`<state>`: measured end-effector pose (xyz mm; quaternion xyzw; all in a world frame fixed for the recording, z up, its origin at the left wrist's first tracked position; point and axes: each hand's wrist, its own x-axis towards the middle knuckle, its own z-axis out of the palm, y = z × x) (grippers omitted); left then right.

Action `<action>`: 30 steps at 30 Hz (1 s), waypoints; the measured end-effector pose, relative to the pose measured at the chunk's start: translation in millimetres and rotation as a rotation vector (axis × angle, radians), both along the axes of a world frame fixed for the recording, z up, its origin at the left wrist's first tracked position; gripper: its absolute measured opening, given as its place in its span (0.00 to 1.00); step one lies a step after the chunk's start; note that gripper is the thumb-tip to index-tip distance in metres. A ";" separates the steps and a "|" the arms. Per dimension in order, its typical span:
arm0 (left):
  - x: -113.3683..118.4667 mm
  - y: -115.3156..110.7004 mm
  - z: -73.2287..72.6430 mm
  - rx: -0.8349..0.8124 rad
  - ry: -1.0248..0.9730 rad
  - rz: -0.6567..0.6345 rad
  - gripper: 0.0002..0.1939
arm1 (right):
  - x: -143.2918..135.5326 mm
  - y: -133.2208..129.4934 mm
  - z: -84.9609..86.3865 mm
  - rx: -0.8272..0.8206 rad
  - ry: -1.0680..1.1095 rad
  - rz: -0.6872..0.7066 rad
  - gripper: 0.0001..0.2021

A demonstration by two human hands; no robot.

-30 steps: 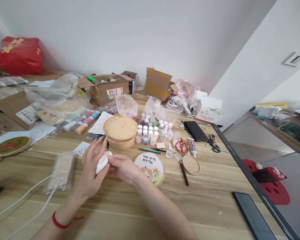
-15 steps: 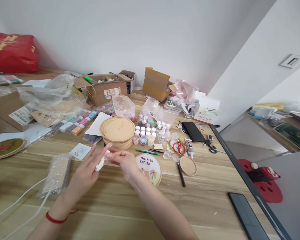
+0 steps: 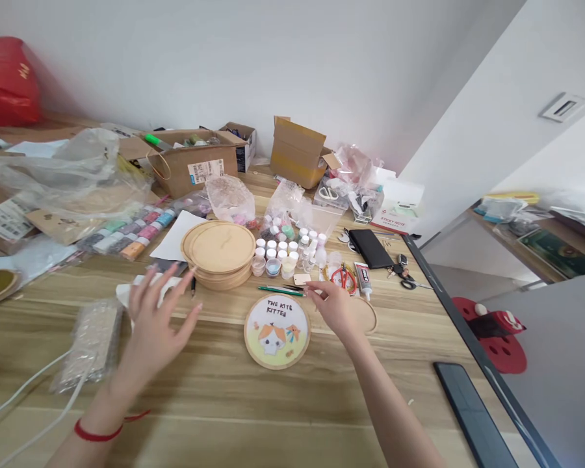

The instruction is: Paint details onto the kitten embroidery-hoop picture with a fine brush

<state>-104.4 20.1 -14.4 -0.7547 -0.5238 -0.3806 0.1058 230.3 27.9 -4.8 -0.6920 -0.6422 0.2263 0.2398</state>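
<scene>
My left hand (image 3: pixel 158 322) hovers over the wooden table, fingers spread, holding nothing. Partly hidden behind it lies a crumpled white tissue (image 3: pixel 125 294). My right hand (image 3: pixel 335 307) is reaching beside the pens, its thumb and forefinger a little apart and nothing visible between them. Near its fingertips are a green pen (image 3: pixel 277 290) and a small beige tag (image 3: pixel 301 279). Between my hands a round wooden-rimmed piece (image 3: pixel 276 333) lies flat, showing a cat picture and dark lettering. Part of a small wooden ring (image 3: pixel 369 316) shows behind my right hand.
Stacked round wooden pieces (image 3: pixel 218 247) stand behind my left hand, beside several white-capped jars (image 3: pixel 272 253). Cardboard boxes (image 3: pixel 297 153) line the wall. Red-handled scissors (image 3: pixel 344 279) and a glue tube (image 3: pixel 363 279) lie right, a phone (image 3: pixel 472 413) near the edge, a bubble-wrapped pack (image 3: pixel 90 344) left.
My hands have parted. The white tissue they held now lies on the table by my left hand. My right hand has moved right to the pens, uncovering the cat picture. The view has shifted slightly.
</scene>
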 end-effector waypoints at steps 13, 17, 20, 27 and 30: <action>49.3 -10.7 -15.7 -0.209 -0.065 -0.272 0.16 | -48.2 42.6 -16.4 -0.074 -0.454 0.363 0.17; 46.2 -10.2 -17.6 -0.242 -0.090 -0.264 0.14 | -46.0 47.0 -17.7 -0.085 -0.511 0.392 0.17; 48.1 -7.8 -20.0 -0.277 -0.096 -0.269 0.13 | -46.0 49.2 -17.4 -0.100 -0.542 0.407 0.16; 52.6 -3.6 -25.8 -0.359 -0.136 -0.282 0.13 | -51.3 50.2 -16.3 -0.108 -0.577 0.422 0.15; 52.4 -3.8 -24.5 -0.383 -0.150 -0.288 0.13 | -48.9 49.7 -13.5 -0.103 -0.576 0.414 0.15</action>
